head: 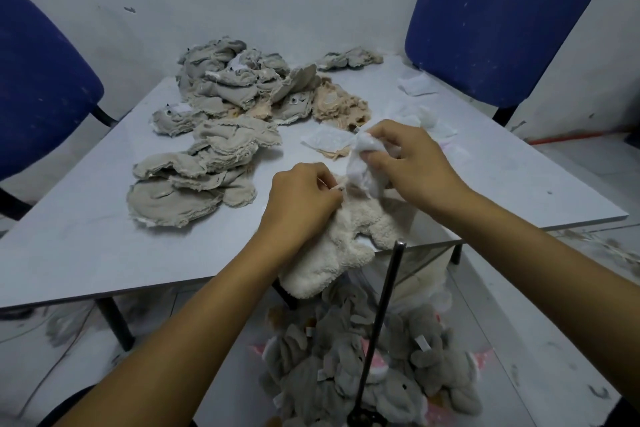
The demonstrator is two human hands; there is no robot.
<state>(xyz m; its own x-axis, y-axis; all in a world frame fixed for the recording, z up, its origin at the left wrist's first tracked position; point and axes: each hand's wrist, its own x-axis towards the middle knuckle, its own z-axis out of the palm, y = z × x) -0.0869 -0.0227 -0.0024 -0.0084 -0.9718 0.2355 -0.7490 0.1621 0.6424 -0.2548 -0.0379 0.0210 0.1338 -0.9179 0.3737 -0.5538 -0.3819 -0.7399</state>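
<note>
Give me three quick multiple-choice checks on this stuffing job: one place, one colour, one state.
1. Where do the stuffed grey toys lie?
A. on a shelf
B. below the table's near edge
C. in a drawer
2. What colour is the plush skin that the left hand grips?
A. cream
B. blue
C. black
3. What is the right hand doing?
A. lying flat and open
B. pinching a white stuffing wad
C. curled, holding nothing
Answers: 1 B, they are heaped lower than the table edge; 2 A, the fleecy skin is cream; 3 B, its fingers curl round the wad.
</note>
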